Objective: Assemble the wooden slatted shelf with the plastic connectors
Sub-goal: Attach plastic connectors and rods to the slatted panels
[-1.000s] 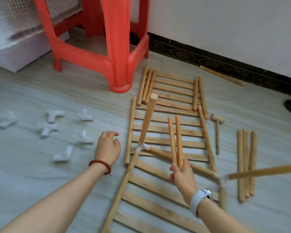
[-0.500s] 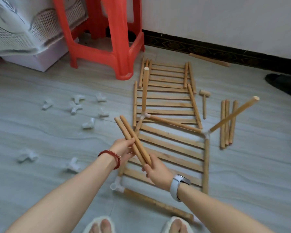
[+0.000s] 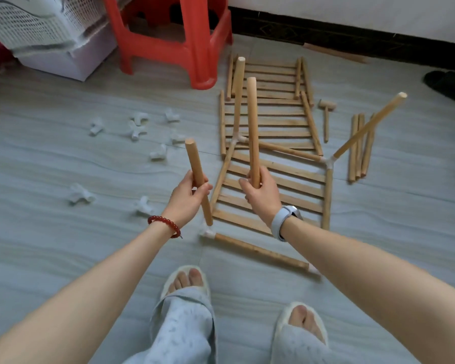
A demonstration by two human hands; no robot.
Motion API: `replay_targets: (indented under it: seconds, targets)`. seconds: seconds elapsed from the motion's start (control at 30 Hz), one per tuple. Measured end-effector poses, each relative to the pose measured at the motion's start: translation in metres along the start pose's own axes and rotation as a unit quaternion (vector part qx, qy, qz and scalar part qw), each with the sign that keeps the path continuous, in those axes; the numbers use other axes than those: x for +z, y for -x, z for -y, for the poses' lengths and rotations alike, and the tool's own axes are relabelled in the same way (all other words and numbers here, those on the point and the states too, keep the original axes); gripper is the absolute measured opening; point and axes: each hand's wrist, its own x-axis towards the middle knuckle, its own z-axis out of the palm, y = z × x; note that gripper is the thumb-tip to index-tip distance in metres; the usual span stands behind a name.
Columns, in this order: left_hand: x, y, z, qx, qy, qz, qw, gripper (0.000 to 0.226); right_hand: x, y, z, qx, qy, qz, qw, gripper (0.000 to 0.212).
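My left hand point(image 3: 187, 199) grips a short wooden rod point(image 3: 195, 164) held upright over the floor. My right hand point(image 3: 260, 191) grips a longer rod point(image 3: 252, 119), also upright. Under them lies a slatted panel point(image 3: 281, 185) framed by rods joined with white plastic connectors point(image 3: 329, 162). Two posts rise from its far corners, one at the left point(image 3: 238, 95) and one at the right point(image 3: 371, 124). A near rail point(image 3: 260, 250) runs between two connectors. Loose white connectors point(image 3: 138, 128) are scattered on the floor to the left.
A second slatted panel point(image 3: 271, 82) lies beyond with loose rods on it. A small wooden mallet point(image 3: 326, 114) and a bundle of rods point(image 3: 360, 145) lie to the right. A red plastic stool point(image 3: 179, 40) and a white basket point(image 3: 37, 27) stand behind. My slippered feet point(image 3: 187, 282) are below.
Both rods were together in my right hand; my left hand has taken one and the hands have drawn apart. The camera view has pulled back and tilted down.
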Motion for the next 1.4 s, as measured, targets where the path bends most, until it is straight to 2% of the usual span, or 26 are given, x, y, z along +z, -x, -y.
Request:
replay_targets:
  seconds: [0.13,0.27,0.37,0.5,0.67,0.9,1.07,1.23,1.4]
  targets:
    - [-0.005,0.008,0.004,-0.009,-0.013,-0.018,1.000,0.006,0.006,-0.004,0.007,0.021,-0.068,0.000,0.997,0.010]
    - [-0.004,0.004,0.008,-0.018,-0.029,-0.017,0.999,0.007,0.013,-0.008,0.003,-0.001,-0.023,0.006,1.000,0.020]
    - [-0.005,0.002,0.010,0.000,-0.049,0.000,0.999,0.010,0.014,-0.011,0.001,-0.021,0.010,0.003,1.000,0.015]
    - [-0.009,0.009,0.020,-0.012,-0.020,-0.034,0.999,0.017,0.015,-0.013,-0.008,-0.002,0.026,0.005,1.000,0.019]
    - [-0.005,0.024,0.027,-0.011,-0.009,-0.059,0.998,0.012,0.016,-0.012,-0.011,0.004,0.029,-0.003,1.000,0.021]
    - [0.003,0.043,0.029,0.027,-0.069,-0.093,0.993,0.008,0.014,-0.015,-0.011,0.010,0.028,-0.010,1.000,0.016]
    - [0.009,0.056,0.035,0.040,-0.131,-0.059,0.989,0.004,0.014,-0.015,-0.012,0.001,0.048,-0.012,0.999,0.023]
    - [0.001,0.048,0.038,0.005,-0.031,-0.074,0.997,0.009,0.014,-0.015,-0.011,-0.004,0.049,-0.018,0.999,0.021]
    - [0.003,0.049,0.047,0.005,-0.040,-0.059,0.997,0.004,0.012,-0.015,-0.012,-0.007,0.060,-0.012,0.998,0.019]
